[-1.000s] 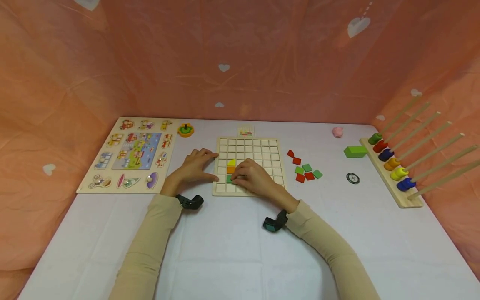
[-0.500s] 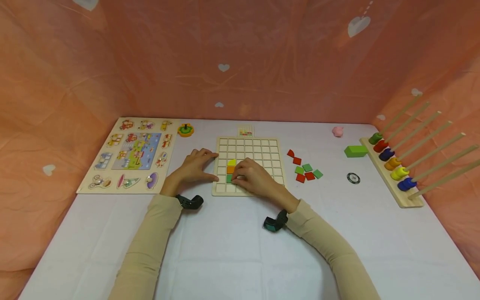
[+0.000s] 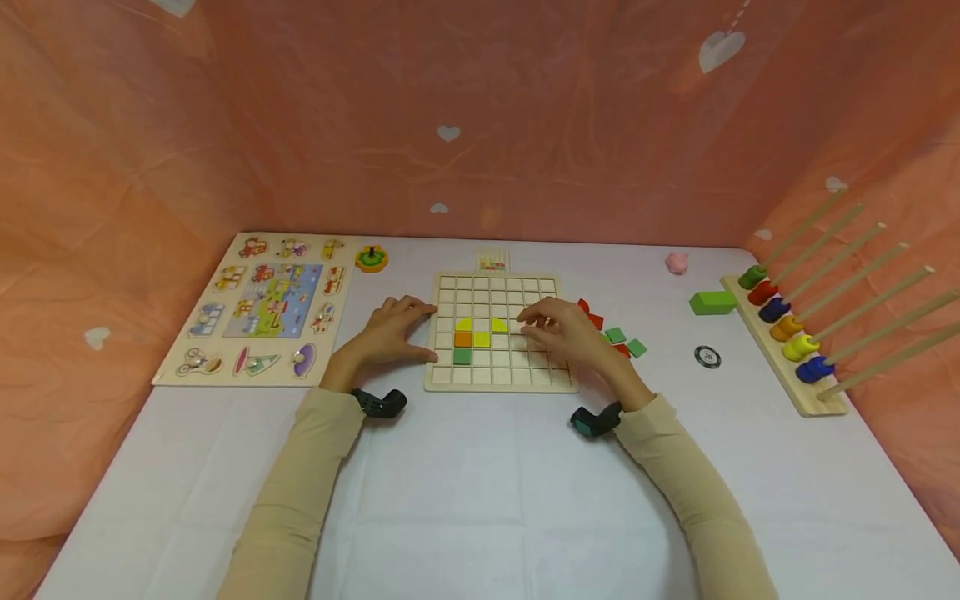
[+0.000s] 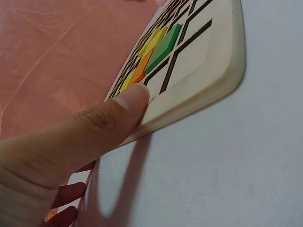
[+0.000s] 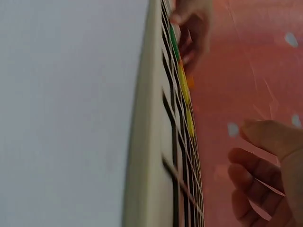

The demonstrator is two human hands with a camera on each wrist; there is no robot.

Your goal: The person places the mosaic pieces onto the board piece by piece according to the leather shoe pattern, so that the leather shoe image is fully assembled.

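A wooden grid board (image 3: 498,379) lies in the middle of the white table. Its left cells hold a green tile (image 3: 462,357), an orange tile (image 3: 462,339) and three yellow tiles (image 3: 482,339). My left hand (image 3: 405,332) rests flat against the board's left edge, and its thumb (image 4: 120,111) presses on the rim (image 4: 208,80). My right hand (image 3: 538,322) hovers over the right side of the board, fingers (image 5: 258,163) loosely curled and holding nothing I can see. Loose red tiles (image 3: 596,320) and green tiles (image 3: 617,335) lie just right of that hand.
A picture peg puzzle (image 3: 262,308) lies at the left, with a ring toy (image 3: 371,260) beside it. A green block (image 3: 711,302), a poker chip (image 3: 706,357), a pink toy (image 3: 677,263) and a rack of sticks with coloured rings (image 3: 783,333) stand at the right.
My right hand has lifted off the board's lower left cells and moved right, uncovering two more yellow tiles. My left hand has stayed put.
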